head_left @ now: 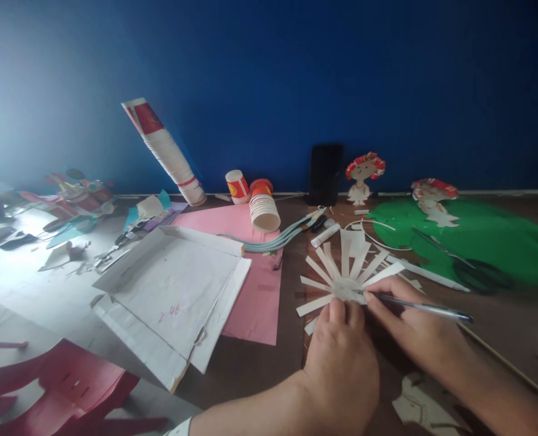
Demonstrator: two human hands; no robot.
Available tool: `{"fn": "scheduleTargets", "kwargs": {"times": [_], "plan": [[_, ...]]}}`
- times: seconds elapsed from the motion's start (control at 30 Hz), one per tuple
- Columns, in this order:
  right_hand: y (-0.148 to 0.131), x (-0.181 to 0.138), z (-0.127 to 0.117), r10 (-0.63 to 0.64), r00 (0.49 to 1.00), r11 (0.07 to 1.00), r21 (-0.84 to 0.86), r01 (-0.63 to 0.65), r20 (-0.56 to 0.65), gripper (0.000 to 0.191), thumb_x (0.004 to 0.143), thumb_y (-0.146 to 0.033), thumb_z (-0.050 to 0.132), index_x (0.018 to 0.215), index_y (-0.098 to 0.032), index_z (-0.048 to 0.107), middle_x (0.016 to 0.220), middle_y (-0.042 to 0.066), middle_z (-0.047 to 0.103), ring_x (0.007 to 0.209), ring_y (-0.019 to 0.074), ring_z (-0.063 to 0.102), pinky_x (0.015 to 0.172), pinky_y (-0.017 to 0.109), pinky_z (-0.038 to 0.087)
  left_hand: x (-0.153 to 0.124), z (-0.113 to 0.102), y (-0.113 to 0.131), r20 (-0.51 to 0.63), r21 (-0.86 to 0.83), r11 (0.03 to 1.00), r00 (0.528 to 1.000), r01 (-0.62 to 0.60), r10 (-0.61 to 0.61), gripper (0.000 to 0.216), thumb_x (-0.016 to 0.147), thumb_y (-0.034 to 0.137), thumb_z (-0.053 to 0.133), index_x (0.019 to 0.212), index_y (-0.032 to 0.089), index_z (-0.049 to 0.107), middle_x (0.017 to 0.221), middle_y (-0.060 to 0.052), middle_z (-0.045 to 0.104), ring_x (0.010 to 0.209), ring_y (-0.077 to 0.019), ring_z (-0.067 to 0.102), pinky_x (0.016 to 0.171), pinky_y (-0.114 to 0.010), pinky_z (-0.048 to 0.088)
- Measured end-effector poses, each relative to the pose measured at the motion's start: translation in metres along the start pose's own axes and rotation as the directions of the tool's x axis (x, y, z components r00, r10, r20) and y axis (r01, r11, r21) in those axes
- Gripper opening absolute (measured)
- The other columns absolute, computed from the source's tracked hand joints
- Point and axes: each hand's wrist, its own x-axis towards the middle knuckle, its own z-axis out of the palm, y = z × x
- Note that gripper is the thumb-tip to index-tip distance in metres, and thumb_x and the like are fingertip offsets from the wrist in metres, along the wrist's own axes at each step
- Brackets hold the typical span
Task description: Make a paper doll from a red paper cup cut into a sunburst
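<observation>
A paper cup cut into a fan of white strips [348, 274] lies flat on the brown table. My left hand [342, 357] presses down on its near edge, fingers curled together over the strips. My right hand [414, 330] grips a slim pen [426, 307] in a pinch, its tip touching the round centre of the cut cup. The pen's shaft points away to the right.
A pink sheet [255, 290] and white cardboard folders [173, 297] lie to the left. Stacked paper cups [169, 151] lean on the blue wall; more cups [263, 206], a glue stick [326, 234], a green sheet [487, 239] with scissors [478, 272] and paper mushroom figures [363, 172] stand behind.
</observation>
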Motion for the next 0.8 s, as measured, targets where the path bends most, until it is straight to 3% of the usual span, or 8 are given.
{"fn": "scheduleTargets", "kwargs": {"times": [0.4, 0.57, 0.8], "plan": [[-0.0038, 0.0010, -0.0025, -0.005, 1.000, 1.000, 0.001, 0.005, -0.013, 0.025, 0.088, -0.048, 0.053, 0.087, -0.025, 0.063, 0.080, 0.001, 0.072, 0.075, 0.0211, 0.069, 0.071, 0.034, 0.053, 0.0017, -0.0038, -0.0009, 0.072, -0.029, 1.000, 0.997, -0.003, 0.005, 0.030, 0.089, 0.027, 0.055, 0.103, 0.009, 0.074, 0.107, -0.013, 0.058, 0.093, -0.0246, 0.047, 0.071, -0.034, 0.044], [-0.0022, 0.0011, -0.0023, -0.005, 1.000, 1.000, -0.014, 0.004, -0.010, 0.025, 0.088, -0.049, 0.053, 0.087, -0.026, 0.063, 0.081, 0.001, 0.072, 0.076, 0.0214, 0.069, 0.071, 0.034, 0.053, 0.0012, -0.0033, -0.0006, 0.057, -0.024, 1.000, 0.998, 0.015, -0.014, 0.032, 0.090, 0.028, 0.054, 0.107, 0.009, 0.073, 0.106, -0.013, 0.057, 0.092, -0.0240, 0.047, 0.069, -0.033, 0.043], [-0.0025, 0.0010, -0.0025, -0.003, 1.000, 1.000, -0.015, 0.002, -0.013, 0.025, 0.088, -0.049, 0.053, 0.087, -0.027, 0.063, 0.081, 0.002, 0.072, 0.076, 0.0221, 0.069, 0.071, 0.034, 0.053, 0.0011, -0.0038, -0.0014, 0.050, 0.004, 1.000, 0.999, -0.006, 0.006, 0.027, 0.089, 0.028, 0.057, 0.097, 0.011, 0.075, 0.103, -0.012, 0.058, 0.090, -0.0235, 0.047, 0.069, -0.033, 0.043]]}}
